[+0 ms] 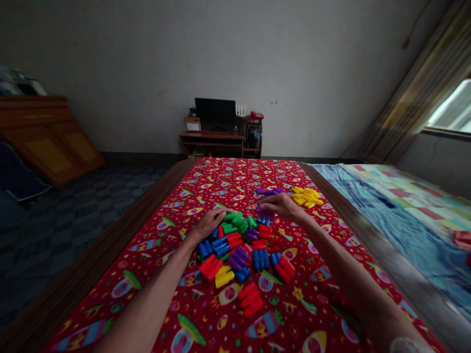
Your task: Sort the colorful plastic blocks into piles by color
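Observation:
A mixed pile of ridged plastic blocks lies on the red patterned cloth [154, 289]. My left hand [210, 223] rests at the far left of the pile, fingers stretched out and fingertips against the green blocks [237, 223]. Farther right, my right hand [282, 205] pinches a purple block [263, 214], just above a blue block [263, 221]. Nearer to me are red blocks [251, 299], blue blocks [261, 260], a purple block [239, 258] and a yellow block [223, 277]. Beyond my right hand sit a group of purple blocks [272, 191] and a heap of yellow blocks [307, 197].
The cloth covers a long table with a dark wooden edge [121, 240]. A bed with a blue sheet [353, 206] adjoins on the right. Against the far wall stands a desk [211, 137] with a monitor [215, 113]. A wooden cabinet [47, 137] is at left.

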### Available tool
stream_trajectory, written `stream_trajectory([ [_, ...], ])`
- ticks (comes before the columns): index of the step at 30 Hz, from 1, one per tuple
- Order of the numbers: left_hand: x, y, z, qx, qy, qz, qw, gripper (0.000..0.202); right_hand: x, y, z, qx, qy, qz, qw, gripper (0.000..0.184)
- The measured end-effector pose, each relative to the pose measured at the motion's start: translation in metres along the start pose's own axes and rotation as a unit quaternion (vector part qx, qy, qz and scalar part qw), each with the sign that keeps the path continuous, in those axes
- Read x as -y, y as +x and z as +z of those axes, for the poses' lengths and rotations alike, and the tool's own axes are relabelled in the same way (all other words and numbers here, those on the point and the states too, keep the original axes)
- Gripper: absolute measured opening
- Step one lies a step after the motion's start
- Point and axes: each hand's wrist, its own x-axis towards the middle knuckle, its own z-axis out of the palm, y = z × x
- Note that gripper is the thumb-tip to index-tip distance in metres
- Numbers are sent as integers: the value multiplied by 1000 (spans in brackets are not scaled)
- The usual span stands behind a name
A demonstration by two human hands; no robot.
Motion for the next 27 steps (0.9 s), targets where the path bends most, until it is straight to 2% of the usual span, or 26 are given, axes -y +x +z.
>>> stream_trajectory([
  [3, -1, -1, 0, -1, -1, -5, 1000, 46, -25, 24, -6, -126, -92, 46, 987, 51],
  [6, -3, -2, -1, -1, -4, -1, 1000, 46, -50, 42, -4, -163, -192, 77, 965, 44],
  [11, -8, -4, -2, -4, -2, 2, 1000, 46, -70, 46, 7, -137, -298, 93, 940, 28],
  [14, -8, -4, -2, -5, -1, -2, 1000, 46, -64, 38, 17, -119, -324, 16, 938, 31],
  [16, -7, -3, -1, -4, -4, -1, 1000, 47, -56, 33, 25, -63, -351, -49, 933, 33],
  [18, -6, -3, -1, -3, -7, -1, 1000, 47, -53, 31, 29, 3, -383, -78, 920, 34],
  [20, -6, -2, -1, -3, -10, 0, 1000, 47, -55, 33, 29, 45, -407, -71, 909, 35],
  [22, -5, -2, -1, -6, -11, 0, 1000, 46, -63, 38, 24, 62, -423, -46, 903, 36],
  [27, -4, -3, -1, -10, -2, -5, 1000, 45, -83, 48, 11, 51, -421, 1, 906, 39],
])
